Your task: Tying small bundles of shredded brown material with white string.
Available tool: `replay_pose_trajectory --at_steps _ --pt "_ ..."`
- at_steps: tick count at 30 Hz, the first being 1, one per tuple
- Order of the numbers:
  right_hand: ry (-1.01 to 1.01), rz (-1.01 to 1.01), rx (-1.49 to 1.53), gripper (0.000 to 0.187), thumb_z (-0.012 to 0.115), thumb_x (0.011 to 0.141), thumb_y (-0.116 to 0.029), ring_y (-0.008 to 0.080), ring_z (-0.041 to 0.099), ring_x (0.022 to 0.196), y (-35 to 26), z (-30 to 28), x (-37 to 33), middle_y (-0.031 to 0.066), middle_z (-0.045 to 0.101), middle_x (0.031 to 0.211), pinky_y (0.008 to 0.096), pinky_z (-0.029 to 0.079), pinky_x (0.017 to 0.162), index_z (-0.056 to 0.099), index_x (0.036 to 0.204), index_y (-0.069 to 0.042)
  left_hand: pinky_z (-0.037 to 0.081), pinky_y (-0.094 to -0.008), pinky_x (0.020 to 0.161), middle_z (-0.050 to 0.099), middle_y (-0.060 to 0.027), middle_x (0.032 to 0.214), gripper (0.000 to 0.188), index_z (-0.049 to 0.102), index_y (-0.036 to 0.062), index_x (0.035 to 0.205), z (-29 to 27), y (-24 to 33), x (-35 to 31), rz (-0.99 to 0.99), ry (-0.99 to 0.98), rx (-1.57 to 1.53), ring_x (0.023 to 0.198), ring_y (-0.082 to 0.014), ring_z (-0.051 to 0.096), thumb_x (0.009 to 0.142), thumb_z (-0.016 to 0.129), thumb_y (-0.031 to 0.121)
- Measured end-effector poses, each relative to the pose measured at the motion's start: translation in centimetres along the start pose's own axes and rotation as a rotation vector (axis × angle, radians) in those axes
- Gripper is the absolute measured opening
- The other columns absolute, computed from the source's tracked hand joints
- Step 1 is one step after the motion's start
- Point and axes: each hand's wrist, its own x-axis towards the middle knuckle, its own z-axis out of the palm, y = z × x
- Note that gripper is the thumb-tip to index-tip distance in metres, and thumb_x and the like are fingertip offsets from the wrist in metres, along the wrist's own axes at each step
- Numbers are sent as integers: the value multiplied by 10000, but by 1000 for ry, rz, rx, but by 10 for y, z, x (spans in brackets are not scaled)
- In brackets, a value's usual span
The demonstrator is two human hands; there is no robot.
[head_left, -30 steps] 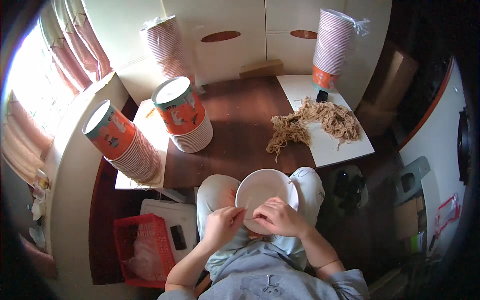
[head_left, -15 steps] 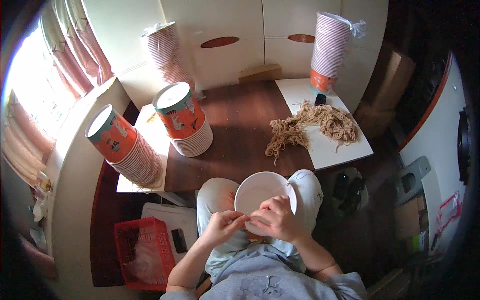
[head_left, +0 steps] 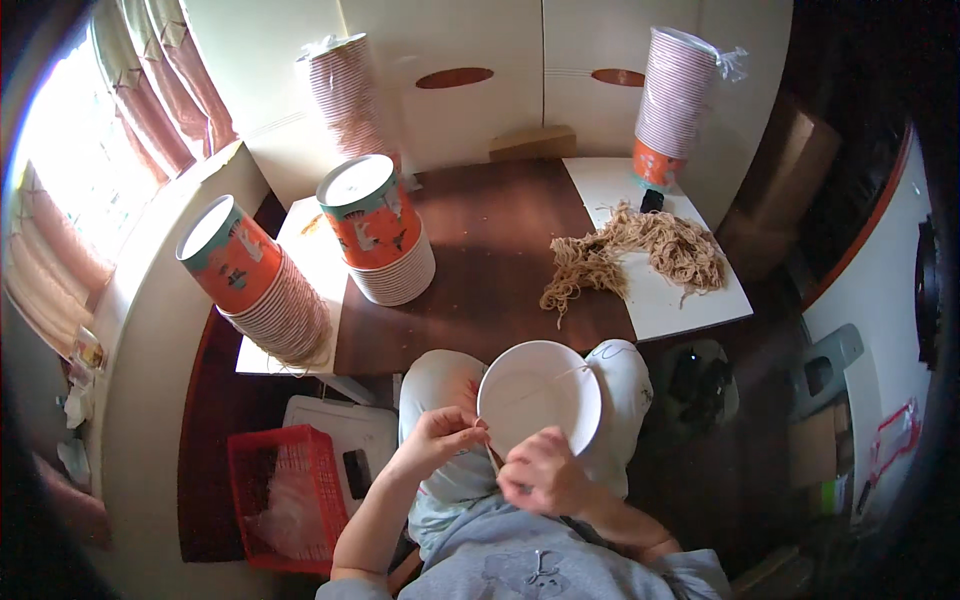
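A white paper bucket rests on my lap between my knees, its open mouth facing me. Strands of thin cord cross its rim and inside. My left hand is closed in a pinch on a tan cord just left of the bucket. At the bucket's near side my right hand is curled shut, and a short length of the cord runs between the two hands. Its fingertips are partly hidden and slightly blurred. A tangled pile of tan cord lies on the right of the table.
Upside-down stacks of orange-and-white buckets stand at left, left of centre and back left. Another wrapped stack stands back right. A red plastic basket sits below the table at left, beside a white lidded box.
My right hand has moved down and away from my left hand, and cord now shows stretched between them. The view has shifted slightly.
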Motion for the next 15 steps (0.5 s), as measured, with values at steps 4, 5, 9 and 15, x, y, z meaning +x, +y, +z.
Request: replay_pose_trajectory --at_steps 4,5,9,15 --pt "-91 -28 -38 115 672 663 -174 153 517 728 -1 14 0 -18 529 741 332 372 687 570 691 -130 446 -199 681 595 -9 785 91 577 6 848 -1 -2 1 60 -5 90 757 -68 551 795 617 69" --pt "-72 8 5 120 675 677 -189 160 520 738 2 14 3 -12 537 749 325 376 691 572 697 -130 446 -199 681 595 -9 785 91 577 6 848 -2 -2 0 62 -2 90 757 -68 551 795 617 69" --pt "100 201 143 178 659 706 -103 269 551 720 17 17 17 72 566 765 373 438 651 533 827 -69 453 -210 665 580 -19 758 126 535 -2 834 0 -1 0 137 14 232 739 -73 549 788 624 73" --pt "131 339 133 182 645 706 -59 270 557 761 14 27 14 67 571 759 361 433 666 507 821 -83 457 -214 663 570 -36 744 150 511 2 842 8 5 1 155 94 228 746 -80 552 791 622 88"
